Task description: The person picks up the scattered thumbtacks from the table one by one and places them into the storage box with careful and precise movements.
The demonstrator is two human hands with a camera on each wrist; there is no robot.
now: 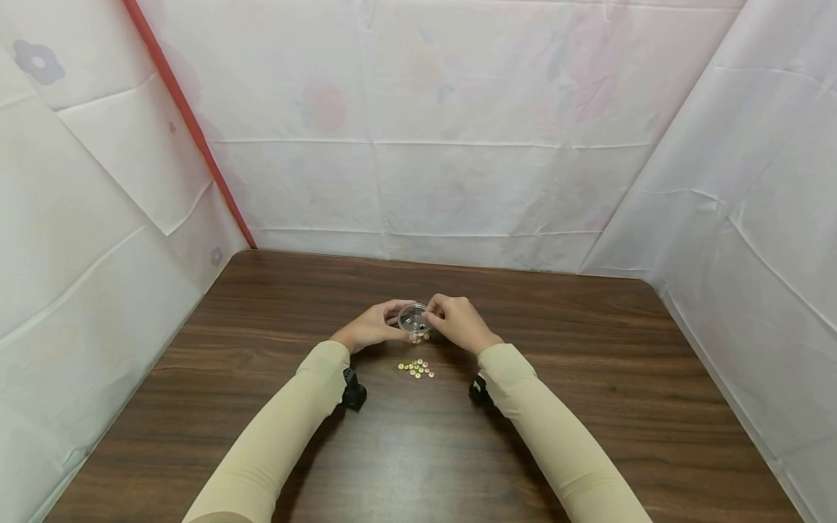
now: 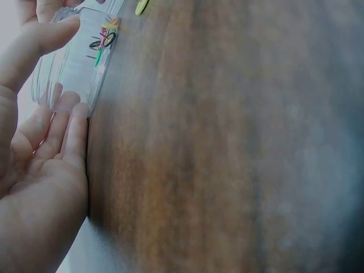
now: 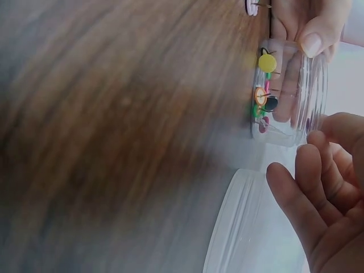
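A small clear round plastic tub sits on the table between both hands. My left hand grips it from the side, thumb at the rim and fingers round the wall. Inside lie several thumbtacks, yellow, orange, green and black among them. My right hand is at the opposite rim. Its thumb and forefinger pinch a small purple thumbtack there, mostly hidden by the fingertips and rim; the other fingers are loosely bent. A loose pile of thumbtacks lies on the table nearer to me.
A clear plastic round piece, like a lid, lies beside the right hand in the right wrist view. The brown wooden table reaches out to white hanging sheets at the back and both sides.
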